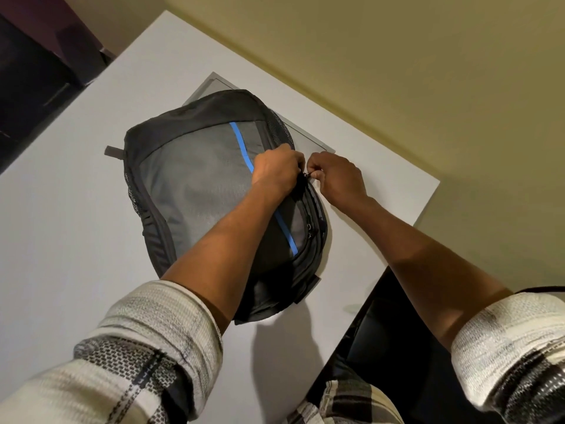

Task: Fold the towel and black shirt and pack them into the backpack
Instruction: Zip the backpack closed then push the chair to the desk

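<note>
A grey and black backpack (pixel 195 191) with a blue diagonal stripe lies flat on the white table (pixel 61 240). My left hand (pixel 276 169) is closed on the backpack's right edge, gripping the fabric by the zipper. My right hand (pixel 334 175) sits just beside it, fingers pinched on a small black zipper pull at that same edge. The two hands almost touch. No towel or black shirt shows anywhere; the inside of the backpack is hidden.
A flat grey panel (pixel 214 84) lies under the backpack's far end, near the beige wall. The table's right edge runs close to my right arm, with a dark chair (pixel 382 332) below it. Dark furniture stands at the far left.
</note>
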`<control>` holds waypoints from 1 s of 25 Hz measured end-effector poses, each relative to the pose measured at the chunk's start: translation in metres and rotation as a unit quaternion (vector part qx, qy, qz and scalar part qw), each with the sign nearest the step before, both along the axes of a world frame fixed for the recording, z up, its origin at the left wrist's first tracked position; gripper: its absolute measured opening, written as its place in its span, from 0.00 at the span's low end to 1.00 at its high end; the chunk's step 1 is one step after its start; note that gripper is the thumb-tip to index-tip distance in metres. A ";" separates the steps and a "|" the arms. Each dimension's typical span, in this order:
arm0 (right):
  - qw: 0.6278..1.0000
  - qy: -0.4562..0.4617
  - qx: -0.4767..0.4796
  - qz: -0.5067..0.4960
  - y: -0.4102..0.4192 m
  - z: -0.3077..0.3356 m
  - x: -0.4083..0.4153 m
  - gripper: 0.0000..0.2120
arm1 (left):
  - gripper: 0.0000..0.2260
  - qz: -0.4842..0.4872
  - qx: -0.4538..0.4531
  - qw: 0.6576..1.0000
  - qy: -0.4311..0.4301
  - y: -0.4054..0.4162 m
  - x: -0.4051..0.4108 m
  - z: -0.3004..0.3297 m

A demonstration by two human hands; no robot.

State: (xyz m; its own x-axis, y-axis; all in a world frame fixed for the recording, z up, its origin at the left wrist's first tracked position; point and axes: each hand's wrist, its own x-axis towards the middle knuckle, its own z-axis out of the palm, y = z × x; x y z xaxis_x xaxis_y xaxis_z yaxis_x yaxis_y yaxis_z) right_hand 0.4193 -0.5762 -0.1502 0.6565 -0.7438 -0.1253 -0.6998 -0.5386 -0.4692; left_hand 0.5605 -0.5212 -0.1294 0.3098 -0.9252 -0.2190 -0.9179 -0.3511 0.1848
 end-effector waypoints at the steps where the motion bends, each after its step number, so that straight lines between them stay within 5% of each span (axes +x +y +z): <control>1: 1.000 0.004 -0.002 -0.005 0.003 -0.001 -0.002 0.12 | 0.08 0.001 -0.002 1.000 -0.001 0.001 -0.001 0.000; 18: 0.992 -0.046 0.064 -0.100 0.100 0.004 -0.093 0.11 | 0.11 -0.002 0.030 0.999 -0.041 0.007 -0.013 0.008; 25: 0.991 -0.020 0.047 -0.121 0.103 0.007 -0.086 0.11 | 0.13 -0.199 0.149 0.968 -0.035 0.036 -0.050 0.030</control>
